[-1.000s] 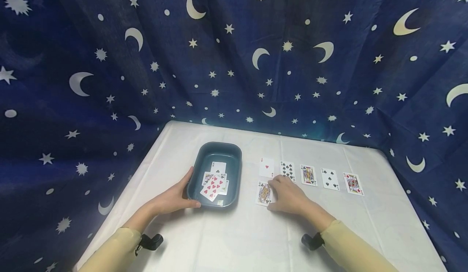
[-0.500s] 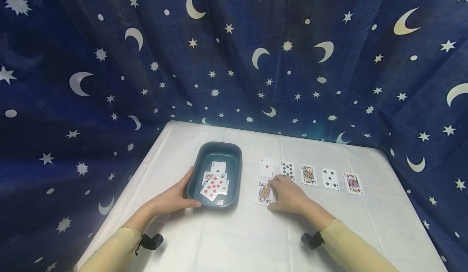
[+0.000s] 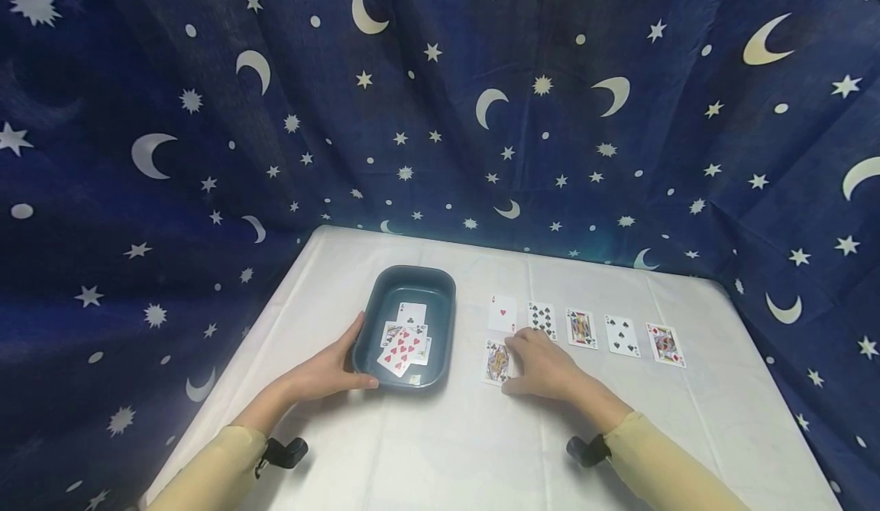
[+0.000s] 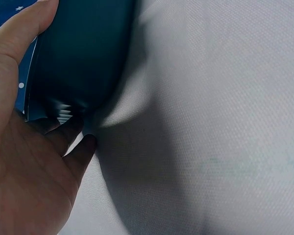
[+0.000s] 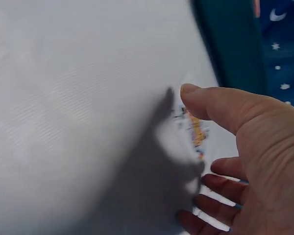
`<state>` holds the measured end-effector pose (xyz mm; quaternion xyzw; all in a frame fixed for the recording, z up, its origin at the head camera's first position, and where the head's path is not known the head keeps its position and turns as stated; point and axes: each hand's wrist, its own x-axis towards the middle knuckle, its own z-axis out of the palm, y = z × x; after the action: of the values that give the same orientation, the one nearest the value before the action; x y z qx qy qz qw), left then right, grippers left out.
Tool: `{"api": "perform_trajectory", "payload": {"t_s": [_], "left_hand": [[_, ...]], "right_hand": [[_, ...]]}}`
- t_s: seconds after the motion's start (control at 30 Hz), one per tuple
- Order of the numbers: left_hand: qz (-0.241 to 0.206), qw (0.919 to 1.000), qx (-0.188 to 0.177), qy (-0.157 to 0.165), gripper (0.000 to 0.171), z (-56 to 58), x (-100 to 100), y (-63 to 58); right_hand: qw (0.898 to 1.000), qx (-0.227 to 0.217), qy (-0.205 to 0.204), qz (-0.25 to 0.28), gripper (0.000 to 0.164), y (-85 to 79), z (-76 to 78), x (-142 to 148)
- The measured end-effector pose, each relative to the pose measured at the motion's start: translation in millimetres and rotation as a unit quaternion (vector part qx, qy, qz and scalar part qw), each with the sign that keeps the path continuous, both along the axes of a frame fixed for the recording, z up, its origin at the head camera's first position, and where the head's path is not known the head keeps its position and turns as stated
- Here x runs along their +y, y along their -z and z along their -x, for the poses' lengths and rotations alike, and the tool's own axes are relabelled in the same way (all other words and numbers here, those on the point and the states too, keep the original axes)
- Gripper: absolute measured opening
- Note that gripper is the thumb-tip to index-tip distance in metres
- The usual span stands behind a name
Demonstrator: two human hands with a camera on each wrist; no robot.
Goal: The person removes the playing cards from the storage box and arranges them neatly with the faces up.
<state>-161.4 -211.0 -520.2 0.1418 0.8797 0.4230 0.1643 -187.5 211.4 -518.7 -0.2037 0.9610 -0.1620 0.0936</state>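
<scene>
My left hand (image 3: 323, 373) grips the left side of a dark teal plastic tub (image 3: 445, 328), thumb on the near rim and fingers along the outer wall. Several playing cards lie overlapped in the tub, a red hearts card (image 3: 399, 354) on top and an ace of clubs (image 3: 412, 313) behind. Right of the tub, my right hand (image 3: 546, 366) holds a face card of clubs (image 3: 495, 362), thumb at its near end and fingers at its far end. The right wrist view shows this card blurred between thumb and fingers. Its right edge is partly hidden by the hand.
Behind the right hand a row of face-up cards crosses the white tablecloth (image 3: 447, 457): ace of hearts (image 3: 503, 314), a spades card (image 3: 541, 316), a face card (image 3: 581, 329), another spades card (image 3: 622, 336) and a red face card (image 3: 665, 345). A dark star-and-moon curtain (image 3: 440, 114) surrounds the table.
</scene>
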Motion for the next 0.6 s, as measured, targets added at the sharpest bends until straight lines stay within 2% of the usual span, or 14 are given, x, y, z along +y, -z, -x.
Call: {"api": "perform_trajectory", "payload": {"t_s": [0.2, 0.4, 0.6], "left_hand": [[0.004, 1.0000, -0.003, 0.000, 0.128, -0.3, 0, -0.9], [0.011, 0.9999, -0.007, 0.000, 0.129, 0.5, -1, 0.2], [0.008, 1.0000, -0.005, 0.002, 0.129, 1.2, -1, 0.2]], "right_hand": [[1.000, 0.017, 0.009, 0.023, 0.078, -16.4, 3.9, -14], [0.996, 0.056, 0.020, 0.060, 0.078, -34.1, 4.8, -47], [0.993, 0.095, -0.006, 0.075, 0.075, -42.0, 5.7, -89]]}}
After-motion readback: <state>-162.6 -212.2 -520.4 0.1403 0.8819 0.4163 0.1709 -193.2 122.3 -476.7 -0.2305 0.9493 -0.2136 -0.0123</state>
